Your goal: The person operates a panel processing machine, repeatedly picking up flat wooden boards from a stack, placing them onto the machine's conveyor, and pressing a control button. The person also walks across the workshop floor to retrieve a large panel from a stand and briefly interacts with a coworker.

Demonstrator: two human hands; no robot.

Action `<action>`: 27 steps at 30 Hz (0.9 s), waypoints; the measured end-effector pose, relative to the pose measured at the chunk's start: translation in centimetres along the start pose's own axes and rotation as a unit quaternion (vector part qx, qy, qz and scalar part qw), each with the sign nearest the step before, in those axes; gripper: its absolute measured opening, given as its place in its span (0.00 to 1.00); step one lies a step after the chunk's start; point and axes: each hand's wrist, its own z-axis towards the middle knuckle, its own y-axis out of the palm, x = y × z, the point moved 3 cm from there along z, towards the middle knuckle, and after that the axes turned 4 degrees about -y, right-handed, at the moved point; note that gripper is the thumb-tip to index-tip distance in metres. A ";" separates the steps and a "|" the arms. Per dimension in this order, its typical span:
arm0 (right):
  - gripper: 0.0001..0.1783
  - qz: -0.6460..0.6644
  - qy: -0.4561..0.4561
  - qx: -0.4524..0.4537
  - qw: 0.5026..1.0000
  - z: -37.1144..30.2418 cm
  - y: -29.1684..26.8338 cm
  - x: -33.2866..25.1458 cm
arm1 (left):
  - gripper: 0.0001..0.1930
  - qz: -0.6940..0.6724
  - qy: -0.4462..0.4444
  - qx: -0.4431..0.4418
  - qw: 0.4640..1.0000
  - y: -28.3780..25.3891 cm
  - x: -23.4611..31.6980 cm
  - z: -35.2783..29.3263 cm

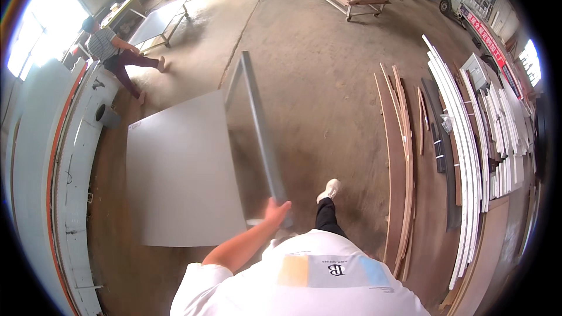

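Observation:
My left hand (275, 212) is closed round the near end of a long grey bar (260, 123), part of an upright grey frame beside my legs. The bar runs away from me, and a second, thinner side of the frame goes down from its far end. Just left of the frame is a large flat grey panel (181, 169) with a small mark at its far left corner. Whether panel and frame are joined, I cannot tell. My right hand does not show.
Long brown boards (400, 158) and white strips (453, 152) lie to the right. Pale panels (79, 187) stand along the left. Beyond them are a grey bucket (108, 116), another person (111, 50) and a low table (158, 23). Far ahead, a wheeled cart (349, 7) bears stacked boards.

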 end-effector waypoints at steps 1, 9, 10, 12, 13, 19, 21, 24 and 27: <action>0.15 0.058 0.040 -0.044 0.997 2.2 0.0 -0.1 | 0.19 -0.069 -0.006 0.032 0.997 1.3 3.1 0.0; 0.13 0.188 0.048 -0.190 0.962 29.6 -14.4 -0.5 | 0.16 -0.122 -0.011 0.172 0.977 5.8 13.9 11.3; 0.13 0.199 0.043 -0.197 0.959 34.2 -17.0 0.2 | 0.16 -0.117 -0.020 0.181 0.976 6.6 16.3 12.0; 0.13 0.225 0.050 -0.213 0.950 45.0 -24.0 1.8 | 0.16 -0.140 -0.025 0.200 0.969 6.7 17.4 15.9; 0.13 0.264 0.080 -0.188 0.943 50.1 -27.2 2.3 | 0.16 -0.133 -0.026 0.206 0.969 7.3 18.5 17.7; 0.10 0.482 0.038 0.048 0.874 74.3 -46.4 -12.6 | 0.16 -0.141 -0.031 0.261 0.954 9.2 24.0 25.0; 0.10 0.471 -0.002 0.035 0.881 79.2 -47.8 -17.1 | 0.17 -0.174 -0.024 0.260 0.950 10.7 26.1 27.1; 0.10 0.398 -0.077 -0.020 0.914 84.7 -46.1 -19.9 | 0.17 -0.175 -0.056 0.274 0.944 13.0 30.0 29.7; 0.07 0.250 -0.069 -0.191 0.947 84.4 -44.7 -21.7 | 0.21 -0.171 -0.120 0.264 0.942 15.1 35.7 31.5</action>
